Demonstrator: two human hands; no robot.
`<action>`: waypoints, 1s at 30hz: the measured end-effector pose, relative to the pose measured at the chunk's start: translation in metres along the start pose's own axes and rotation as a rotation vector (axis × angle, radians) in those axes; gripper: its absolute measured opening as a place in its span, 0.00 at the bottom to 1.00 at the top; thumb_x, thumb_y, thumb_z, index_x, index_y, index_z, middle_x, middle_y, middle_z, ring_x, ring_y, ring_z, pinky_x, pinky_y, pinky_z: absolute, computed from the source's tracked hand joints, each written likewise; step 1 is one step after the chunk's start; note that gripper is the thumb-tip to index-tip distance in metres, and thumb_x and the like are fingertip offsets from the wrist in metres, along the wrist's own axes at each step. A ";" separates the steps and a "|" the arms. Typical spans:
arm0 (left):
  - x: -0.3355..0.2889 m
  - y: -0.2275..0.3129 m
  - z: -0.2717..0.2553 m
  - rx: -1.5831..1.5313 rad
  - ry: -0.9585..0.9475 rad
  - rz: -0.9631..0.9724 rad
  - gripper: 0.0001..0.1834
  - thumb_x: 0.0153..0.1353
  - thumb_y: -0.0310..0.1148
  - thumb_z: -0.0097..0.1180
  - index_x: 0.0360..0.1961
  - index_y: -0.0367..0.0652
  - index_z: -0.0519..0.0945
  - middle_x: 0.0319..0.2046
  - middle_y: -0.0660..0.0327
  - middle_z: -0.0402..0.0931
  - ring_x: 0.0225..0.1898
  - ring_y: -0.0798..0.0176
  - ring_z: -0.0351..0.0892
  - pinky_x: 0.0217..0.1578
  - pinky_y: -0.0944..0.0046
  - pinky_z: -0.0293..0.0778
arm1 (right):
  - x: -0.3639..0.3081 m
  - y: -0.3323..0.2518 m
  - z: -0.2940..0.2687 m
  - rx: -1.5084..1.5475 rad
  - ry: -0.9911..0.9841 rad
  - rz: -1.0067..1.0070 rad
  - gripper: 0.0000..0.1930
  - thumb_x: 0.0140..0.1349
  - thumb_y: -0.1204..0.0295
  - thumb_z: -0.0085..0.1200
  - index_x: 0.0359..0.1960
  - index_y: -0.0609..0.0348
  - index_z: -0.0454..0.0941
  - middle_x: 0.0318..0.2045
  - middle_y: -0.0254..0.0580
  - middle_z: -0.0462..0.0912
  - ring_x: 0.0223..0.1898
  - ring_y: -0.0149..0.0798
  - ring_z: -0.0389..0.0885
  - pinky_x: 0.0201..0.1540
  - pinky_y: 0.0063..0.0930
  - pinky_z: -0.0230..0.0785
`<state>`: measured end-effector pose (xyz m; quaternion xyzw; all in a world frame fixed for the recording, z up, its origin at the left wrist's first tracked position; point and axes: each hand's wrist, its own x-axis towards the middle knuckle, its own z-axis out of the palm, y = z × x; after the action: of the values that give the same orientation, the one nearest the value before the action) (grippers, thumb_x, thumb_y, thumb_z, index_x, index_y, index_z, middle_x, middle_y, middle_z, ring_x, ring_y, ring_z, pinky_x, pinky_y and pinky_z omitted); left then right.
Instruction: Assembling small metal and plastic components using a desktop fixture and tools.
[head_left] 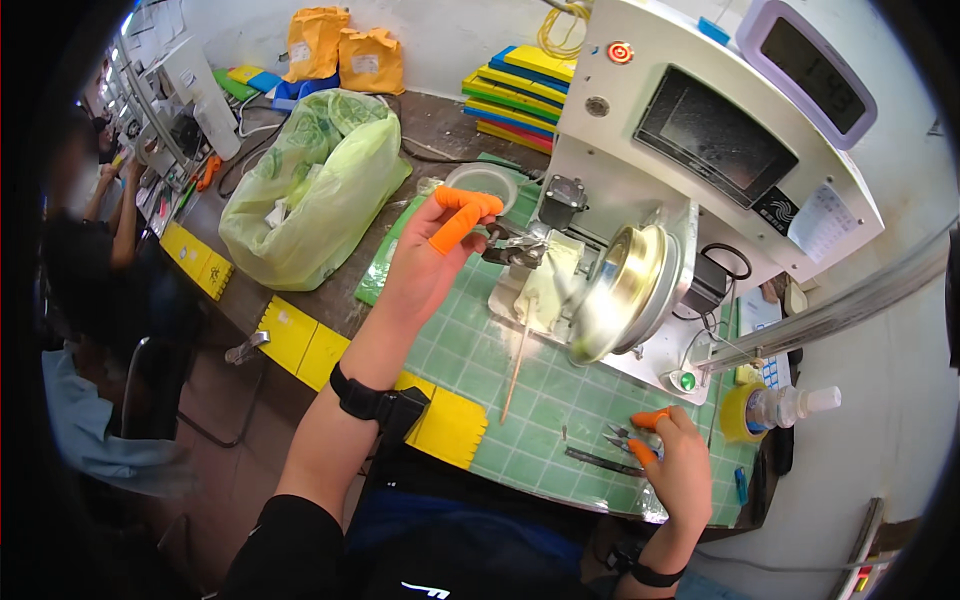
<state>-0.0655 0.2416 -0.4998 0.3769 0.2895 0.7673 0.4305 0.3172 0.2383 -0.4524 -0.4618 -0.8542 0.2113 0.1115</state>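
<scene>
My left hand [437, 238], orange covers on its fingertips, is raised with its fingers curled beside a small dark metal part [497, 244] on the machine. What these fingers grip is hidden. To its right a brass-coloured wheel [612, 295] is blurred, as if spinning. Low over the green mat, my right hand [682, 462], also with orange fingertip covers, is closed on a small pair of thread snips [622, 438]. A dark thin strip-like tool [603, 462] lies just beside the snips. A thin wooden stick [516, 375] slants down from the machine's base.
The white machine [660, 60] with a dark screen fills the right rear. A pale green plastic bag [305, 200] stands on the left. Yellow strips [300, 345] line the table's front edge. A yellow tape roll [740, 412] lies right, next to a clear bottle [785, 407]. Another person [110, 230] sits far left.
</scene>
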 end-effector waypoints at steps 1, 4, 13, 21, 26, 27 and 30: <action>0.000 -0.001 -0.001 -0.011 -0.010 0.001 0.06 0.76 0.30 0.53 0.50 0.46 0.80 0.54 0.63 0.80 0.52 0.71 0.75 0.54 0.63 0.69 | 0.000 -0.002 0.001 0.003 -0.008 0.036 0.17 0.51 0.77 0.71 0.45 0.60 0.84 0.38 0.46 0.82 0.40 0.52 0.82 0.41 0.42 0.75; -0.001 -0.001 -0.002 -0.029 -0.012 -0.003 0.07 0.76 0.29 0.52 0.51 0.45 0.79 0.54 0.63 0.80 0.52 0.71 0.76 0.54 0.64 0.69 | -0.003 0.000 -0.002 0.042 -0.025 0.033 0.18 0.51 0.78 0.70 0.45 0.61 0.84 0.38 0.46 0.82 0.40 0.52 0.83 0.41 0.41 0.75; 0.004 0.017 0.017 0.416 0.033 0.067 0.06 0.69 0.30 0.63 0.43 0.39 0.85 0.47 0.64 0.84 0.44 0.69 0.81 0.40 0.68 0.74 | -0.004 -0.001 -0.006 0.066 -0.113 0.030 0.17 0.49 0.82 0.69 0.43 0.63 0.84 0.36 0.48 0.82 0.38 0.49 0.85 0.40 0.39 0.75; 0.019 0.061 0.040 1.403 -0.369 0.484 0.07 0.60 0.23 0.66 0.40 0.39 0.84 0.40 0.61 0.80 0.41 0.57 0.78 0.41 0.61 0.74 | 0.002 0.009 -0.001 0.113 -0.108 0.056 0.17 0.46 0.83 0.71 0.40 0.65 0.84 0.33 0.48 0.81 0.34 0.46 0.84 0.39 0.35 0.75; 0.023 0.058 0.044 1.226 -0.420 0.467 0.04 0.61 0.23 0.64 0.35 0.38 0.80 0.42 0.58 0.74 0.41 0.57 0.77 0.41 0.63 0.73 | 0.002 0.005 -0.004 0.093 -0.119 0.153 0.15 0.45 0.84 0.72 0.36 0.65 0.83 0.31 0.45 0.80 0.33 0.43 0.81 0.38 0.32 0.73; 0.025 0.055 0.045 1.096 -0.442 0.402 0.04 0.62 0.23 0.64 0.35 0.37 0.80 0.43 0.58 0.73 0.42 0.58 0.77 0.42 0.63 0.72 | 0.002 0.004 -0.004 0.084 -0.101 0.126 0.14 0.46 0.83 0.71 0.35 0.65 0.81 0.32 0.47 0.80 0.34 0.44 0.81 0.38 0.34 0.72; 0.026 0.044 0.053 0.798 -0.387 0.176 0.03 0.64 0.24 0.62 0.34 0.37 0.80 0.43 0.59 0.72 0.44 0.61 0.75 0.43 0.63 0.72 | 0.000 0.006 -0.012 0.081 -0.076 0.040 0.13 0.49 0.84 0.69 0.35 0.65 0.78 0.35 0.48 0.80 0.36 0.44 0.81 0.39 0.34 0.73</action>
<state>-0.0497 0.2501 -0.4282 0.6730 0.4437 0.5449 0.2308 0.3264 0.2447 -0.4449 -0.4656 -0.8392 0.2651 0.0935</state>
